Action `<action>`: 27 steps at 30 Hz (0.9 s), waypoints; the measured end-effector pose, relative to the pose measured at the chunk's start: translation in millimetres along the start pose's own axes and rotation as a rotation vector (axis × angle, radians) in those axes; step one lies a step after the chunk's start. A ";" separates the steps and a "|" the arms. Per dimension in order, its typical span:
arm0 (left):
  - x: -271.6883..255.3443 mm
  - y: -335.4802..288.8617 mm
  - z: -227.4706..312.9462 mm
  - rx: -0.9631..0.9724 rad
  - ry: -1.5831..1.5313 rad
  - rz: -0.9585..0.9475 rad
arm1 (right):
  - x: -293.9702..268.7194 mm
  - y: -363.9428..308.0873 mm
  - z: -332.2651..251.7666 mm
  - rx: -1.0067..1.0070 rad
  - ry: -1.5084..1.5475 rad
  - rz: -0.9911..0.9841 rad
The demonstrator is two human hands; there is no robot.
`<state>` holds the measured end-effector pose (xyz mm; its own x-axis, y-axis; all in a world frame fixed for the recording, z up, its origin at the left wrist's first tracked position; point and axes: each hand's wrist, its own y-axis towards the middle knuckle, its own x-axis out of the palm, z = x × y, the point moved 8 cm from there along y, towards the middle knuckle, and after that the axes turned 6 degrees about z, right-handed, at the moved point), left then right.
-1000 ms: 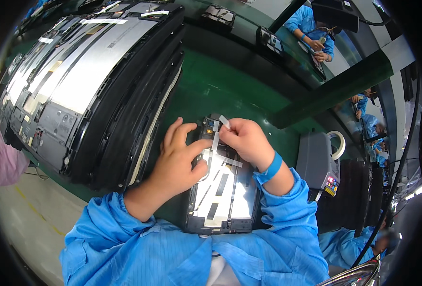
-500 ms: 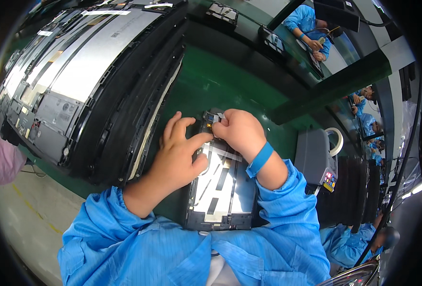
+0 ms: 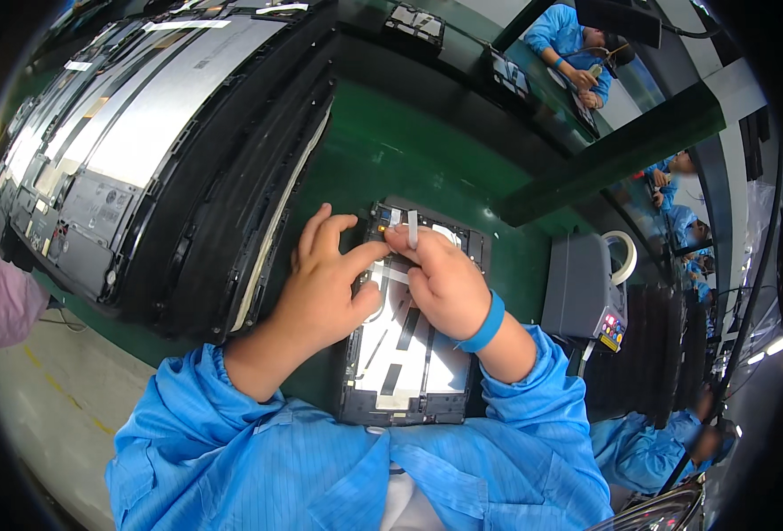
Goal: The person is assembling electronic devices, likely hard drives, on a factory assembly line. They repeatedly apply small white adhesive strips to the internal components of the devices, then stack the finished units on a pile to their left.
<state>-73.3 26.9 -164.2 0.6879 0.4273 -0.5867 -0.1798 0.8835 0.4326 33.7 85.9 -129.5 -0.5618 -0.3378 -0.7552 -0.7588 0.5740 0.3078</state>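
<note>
We are leaning over an opened tablet [image 3: 445, 363], which is lying on the green counter [image 3: 400, 142] right in front of our body. Compared with half a second ago, our right hand [image 3: 449, 288] is sitting lower and turning flatter, so the tablet's upper right corner is now showing. A short tape strip [image 3: 412, 228], mostly hidden before, is now standing out plainly across its fingertips; the fingers are curling, and we cannot tell whether they are pinching the strip or it is just sticking to them. Our left hand [image 3: 325, 288] is staying in nearly the same place, spreading wide, its index fingertip reaching the tablet's upper left part. The tall stack [image 3: 197, 106] is still standing to our left, the grey machine [image 3: 577, 283] to our right.
</note>
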 end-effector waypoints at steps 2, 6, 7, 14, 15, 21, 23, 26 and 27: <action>-1.3 0.4 1.5 0.013 0.010 0.006 | 0.1 -3.4 -5.7 -0.026 -0.038 0.011; -4.1 0.8 3.4 0.052 0.028 0.034 | -0.4 -5.4 -4.3 0.003 -0.007 0.020; -4.3 0.9 4.1 0.059 0.031 0.041 | -0.8 -5.1 -1.4 0.037 0.024 0.010; -8.5 1.1 15.1 0.092 0.197 0.048 | -2.1 1.5 12.6 0.135 0.069 -0.009; -8.4 1.2 16.8 0.099 0.223 0.048 | -2.3 1.5 11.4 0.113 0.042 -0.002; -6.1 -0.1 20.6 0.149 0.286 0.058 | 2.5 -6.3 -1.5 0.014 -0.021 0.008; -6.0 0.2 20.9 0.149 0.273 0.064 | 7.4 -13.0 -9.4 -0.058 -0.092 0.015; -7.0 0.7 23.1 0.163 0.247 0.078 | 11.5 -20.1 -18.3 -0.086 -0.198 -0.007; -8.0 1.1 25.3 0.171 0.245 0.080 | 11.7 -22.0 -19.3 -0.082 -0.233 -0.020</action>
<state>-61.2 19.5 -141.7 0.4824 0.5463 -0.6847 -0.0911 0.8087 0.5811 37.5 54.9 -133.9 -0.4623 -0.1619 -0.8718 -0.7985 0.5035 0.3300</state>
